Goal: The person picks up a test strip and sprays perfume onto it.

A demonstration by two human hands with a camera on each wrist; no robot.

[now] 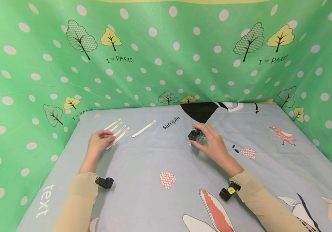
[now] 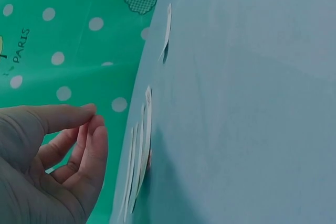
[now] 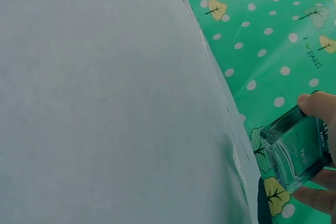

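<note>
My right hand grips a clear glass perfume bottle with a dark cap above the middle of the table. In the right wrist view the bottle is tilted, held between the thumb on one side and fingers on the other. On the left, my left hand hovers by several white paper strips laid side by side. Its thumb and fingertips come close together, and nothing shows between them in the left wrist view. A single white strip lies apart, to the right of the group.
A grey-blue printed cloth covers the table. Green dotted curtains stand behind it and along both sides. Dark cameras are strapped to the left wrist and the right wrist.
</note>
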